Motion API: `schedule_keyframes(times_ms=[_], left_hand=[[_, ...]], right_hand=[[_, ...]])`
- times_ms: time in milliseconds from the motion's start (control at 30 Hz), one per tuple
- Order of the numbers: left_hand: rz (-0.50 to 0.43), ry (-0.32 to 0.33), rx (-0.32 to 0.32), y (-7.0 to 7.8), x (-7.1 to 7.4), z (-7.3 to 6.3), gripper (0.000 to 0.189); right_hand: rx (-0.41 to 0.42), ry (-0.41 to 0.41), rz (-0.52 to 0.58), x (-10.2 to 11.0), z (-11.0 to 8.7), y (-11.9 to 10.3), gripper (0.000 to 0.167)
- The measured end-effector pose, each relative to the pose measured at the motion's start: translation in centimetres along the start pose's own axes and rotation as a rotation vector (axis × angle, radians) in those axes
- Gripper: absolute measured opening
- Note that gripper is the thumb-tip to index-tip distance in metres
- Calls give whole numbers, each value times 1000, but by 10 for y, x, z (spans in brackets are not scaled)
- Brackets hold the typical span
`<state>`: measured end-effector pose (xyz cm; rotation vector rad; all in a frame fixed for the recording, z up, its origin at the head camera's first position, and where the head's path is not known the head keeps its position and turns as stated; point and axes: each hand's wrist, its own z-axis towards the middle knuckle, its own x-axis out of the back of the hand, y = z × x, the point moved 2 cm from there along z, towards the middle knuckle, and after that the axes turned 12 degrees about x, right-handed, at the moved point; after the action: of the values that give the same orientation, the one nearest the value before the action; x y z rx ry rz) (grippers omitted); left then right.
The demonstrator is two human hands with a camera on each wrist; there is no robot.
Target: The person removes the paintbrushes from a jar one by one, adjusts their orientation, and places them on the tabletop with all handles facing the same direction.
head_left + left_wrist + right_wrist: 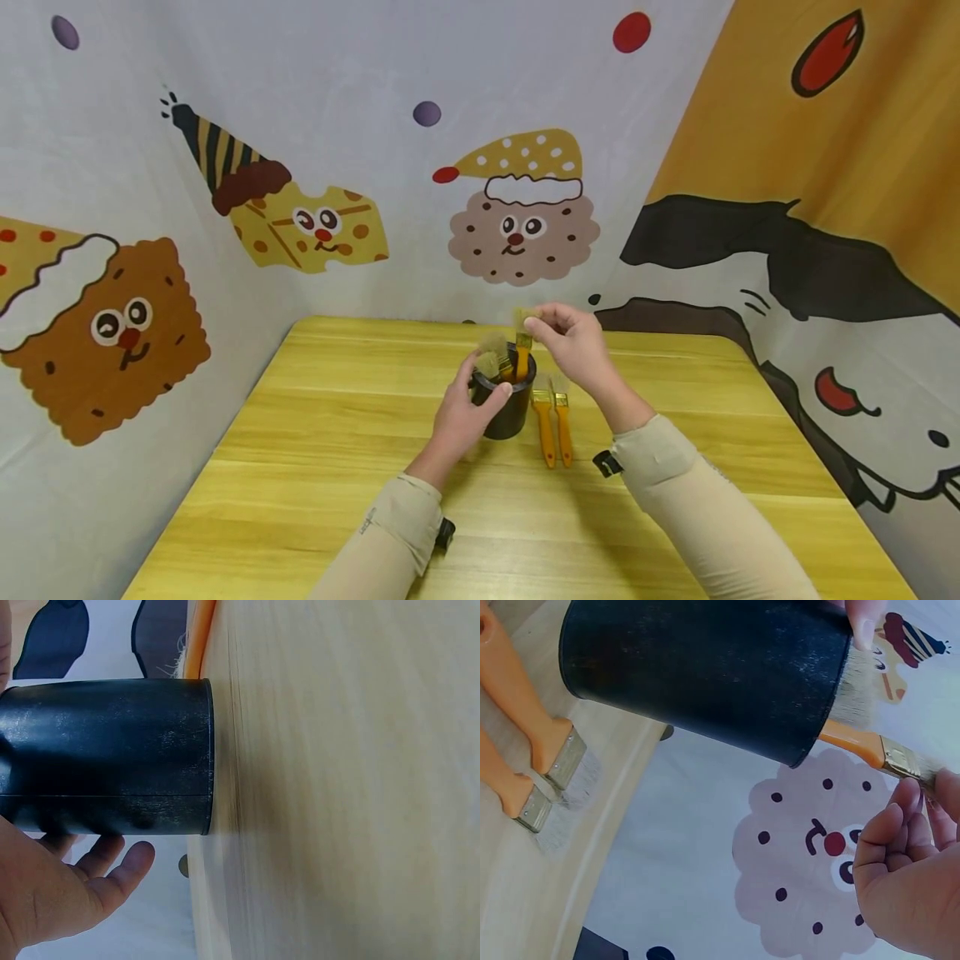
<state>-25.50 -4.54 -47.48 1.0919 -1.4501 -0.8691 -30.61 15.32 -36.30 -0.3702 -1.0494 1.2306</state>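
Note:
A black cylindrical cup [507,417] stands upright on the table, and my left hand [461,412] holds it around the rim and upper side. In the left wrist view, fingers of that hand [67,889] lie along the side of the cup [112,754]. My right hand [579,348] pinches a paintbrush [522,364] near its bristles. The lower part of its orange handle is hidden inside the cup, bristles upward. Other paintbrushes [491,357] stand in the cup, bristles showing above the rim.
Two more orange-handled paintbrushes, one [545,429] beside the other [564,433], lie on the wooden table [322,467] right of the cup, bristles pointing away. A cloth [360,83] with cartoon figures hangs behind and around the table.

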Motion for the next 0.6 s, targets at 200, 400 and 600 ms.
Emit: schedule_keyframes(times_ms=[200,400,600], left_hand=[[1,3,-10,0,0,0,88],[1,8,-7,-1,-1,0,87],[13,13,-17,-1,-1,1,88]], right_hand=[[19,42,11,6,1,-6,23],[15,79,26,18,3,-13,27],[-9,125,56,36,2,-16,29]])
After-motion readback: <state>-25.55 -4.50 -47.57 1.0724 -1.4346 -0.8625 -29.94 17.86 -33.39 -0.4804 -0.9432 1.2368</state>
